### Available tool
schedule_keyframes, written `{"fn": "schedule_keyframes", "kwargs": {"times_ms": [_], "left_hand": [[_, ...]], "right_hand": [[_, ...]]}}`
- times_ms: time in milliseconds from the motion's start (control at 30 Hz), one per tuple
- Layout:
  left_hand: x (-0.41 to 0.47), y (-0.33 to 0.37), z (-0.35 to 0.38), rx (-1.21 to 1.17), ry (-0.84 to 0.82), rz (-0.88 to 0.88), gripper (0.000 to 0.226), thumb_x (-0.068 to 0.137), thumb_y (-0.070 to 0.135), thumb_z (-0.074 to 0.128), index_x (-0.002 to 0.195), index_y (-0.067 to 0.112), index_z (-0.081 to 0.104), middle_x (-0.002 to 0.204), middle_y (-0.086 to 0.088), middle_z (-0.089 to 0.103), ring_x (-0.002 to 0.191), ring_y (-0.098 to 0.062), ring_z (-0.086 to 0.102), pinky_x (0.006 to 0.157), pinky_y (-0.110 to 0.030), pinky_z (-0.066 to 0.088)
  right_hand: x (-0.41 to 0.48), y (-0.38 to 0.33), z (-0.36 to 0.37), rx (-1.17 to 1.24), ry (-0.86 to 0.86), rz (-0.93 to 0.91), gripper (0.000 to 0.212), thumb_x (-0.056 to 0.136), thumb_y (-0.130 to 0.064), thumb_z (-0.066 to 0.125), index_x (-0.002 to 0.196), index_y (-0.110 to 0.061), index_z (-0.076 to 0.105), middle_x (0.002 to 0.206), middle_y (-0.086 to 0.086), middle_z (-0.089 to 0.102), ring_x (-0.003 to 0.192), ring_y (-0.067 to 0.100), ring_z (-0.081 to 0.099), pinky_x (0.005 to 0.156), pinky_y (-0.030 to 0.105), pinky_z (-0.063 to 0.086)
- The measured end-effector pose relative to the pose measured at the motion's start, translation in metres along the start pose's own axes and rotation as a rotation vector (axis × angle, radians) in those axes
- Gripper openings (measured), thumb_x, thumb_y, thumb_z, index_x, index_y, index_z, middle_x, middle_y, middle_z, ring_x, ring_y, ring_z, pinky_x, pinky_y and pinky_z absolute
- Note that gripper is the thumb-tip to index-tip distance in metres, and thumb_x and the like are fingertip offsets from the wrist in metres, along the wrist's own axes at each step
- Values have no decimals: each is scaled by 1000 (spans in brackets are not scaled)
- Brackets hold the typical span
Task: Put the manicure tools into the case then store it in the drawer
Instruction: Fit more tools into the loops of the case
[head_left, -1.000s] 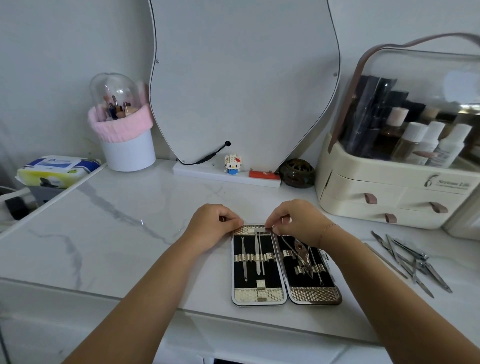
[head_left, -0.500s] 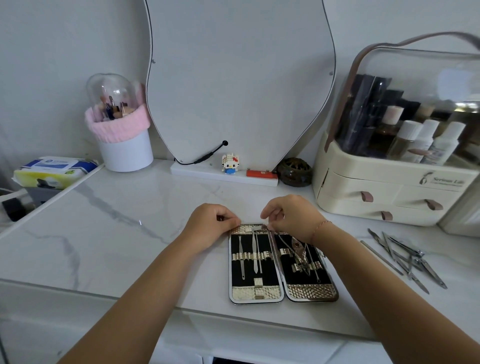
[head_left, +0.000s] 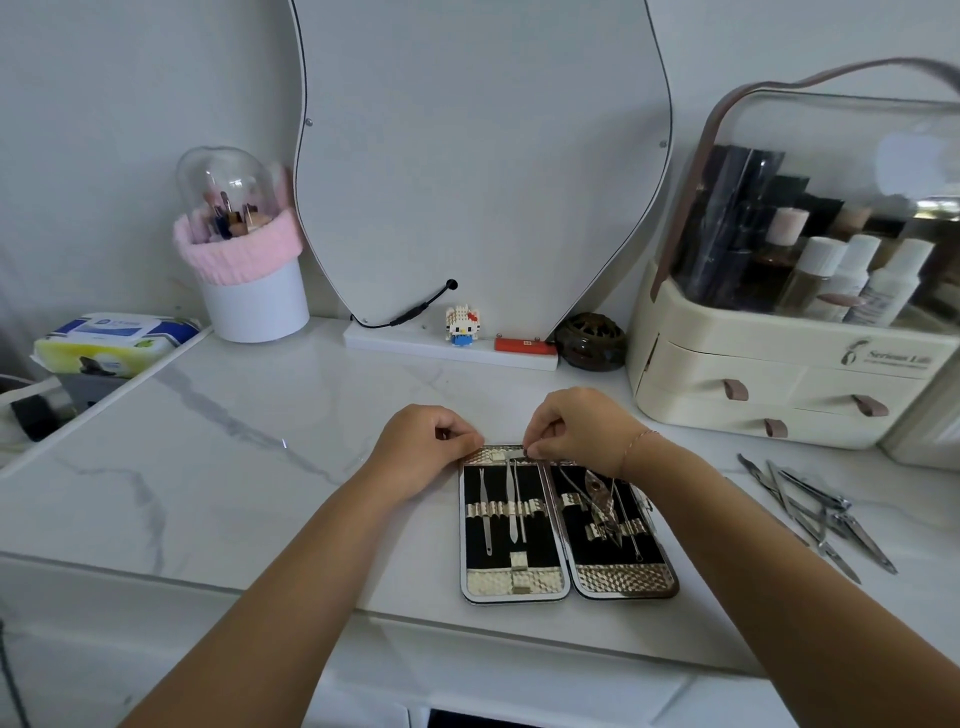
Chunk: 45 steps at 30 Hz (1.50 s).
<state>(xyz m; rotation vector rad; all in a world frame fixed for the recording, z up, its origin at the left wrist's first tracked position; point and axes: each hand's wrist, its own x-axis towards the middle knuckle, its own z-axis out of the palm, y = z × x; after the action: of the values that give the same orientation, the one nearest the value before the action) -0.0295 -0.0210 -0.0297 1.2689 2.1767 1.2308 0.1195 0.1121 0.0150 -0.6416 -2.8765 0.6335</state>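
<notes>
Right hand (head_left: 576, 431) pinches tool (head_left: 508, 456) at case (head_left: 517, 583) top (left hand (head_left: 421, 447) grips corner).

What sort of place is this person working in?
Most likely a home dressing table or vanity. A curvy mirror stands against the wall, a clear-lidded cosmetics organizer with drawers holds bottles, and a brush holder with makeup brushes stands on the marble-look top.

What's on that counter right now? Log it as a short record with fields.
case: open flat on counter, several tools strapped in
left hand: fingers curled at case's top-left corner; grip unclear
right hand: pinches a small tool at case's top edge
loose tools: heap on counter, right of case
drawers: shut
</notes>
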Motion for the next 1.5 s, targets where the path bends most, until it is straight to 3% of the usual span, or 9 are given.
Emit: {"fn": "schedule_keyframes", "kwargs": {"times_ms": [167,367,601,901,1068,1302,1502], "left_hand": [[0,0,0,6,3,2,11,81,26,72,71,30,70,74,15,68,74,-4,60,63,-19,38],[1,-1,1,23,10,8,11,81,26,72,71,30,70,73,14,68,73,-4,60,63,-19,39],[1,-1,1,12,9,5,9,81,25,72,72,29,71,72,15,68,72,-3,59,61,-16,38],[1,0,1,10,9,4,13,80,26,72,69,32,69,72,16,68,73,-1,59,62,-16,38],[1,-1,1,22,8,5,12,81,26,72,69,31,69,73,14,68,73,-4,60,62,-18,38],[1,-1,1,5,1,1,14,81,26,71,68,32,68,74,11,69,74,-6,61,63,-19,41],[3,-4,1,-4,-1,-1,13,80,27,72,68,33,69,72,13,69,73,-3,60,65,-21,42]], "right_hand": [[6,-6,3,-133,-24,-12,8,79,-21,70,85,-17,74,68,-13,57,65,3,52,58,14,37],[8,-9,9,-149,-37,-35,10,81,-26,68,87,-19,71,85,-5,65,79,9,56,72,21,45],[6,-5,6,-10,3,-21,8,76,-22,73,83,-19,72,72,-13,58,67,2,52,60,10,37],[7,-6,5,-154,-42,-45,10,81,-23,68,85,-17,74,79,-12,62,74,4,53,64,9,36],[7,-10,3,-146,-81,-43,11,83,-23,66,88,-14,72,68,-20,49,65,-1,46,58,8,30],[-6,-9,9,-78,35,-49,12,82,-26,67,93,-21,68,89,-5,58,85,12,55,81,28,45],[-40,-5,14,65,67,-77,11,77,-33,72,87,-31,70,91,-11,57,90,8,52,85,27,44]]}}
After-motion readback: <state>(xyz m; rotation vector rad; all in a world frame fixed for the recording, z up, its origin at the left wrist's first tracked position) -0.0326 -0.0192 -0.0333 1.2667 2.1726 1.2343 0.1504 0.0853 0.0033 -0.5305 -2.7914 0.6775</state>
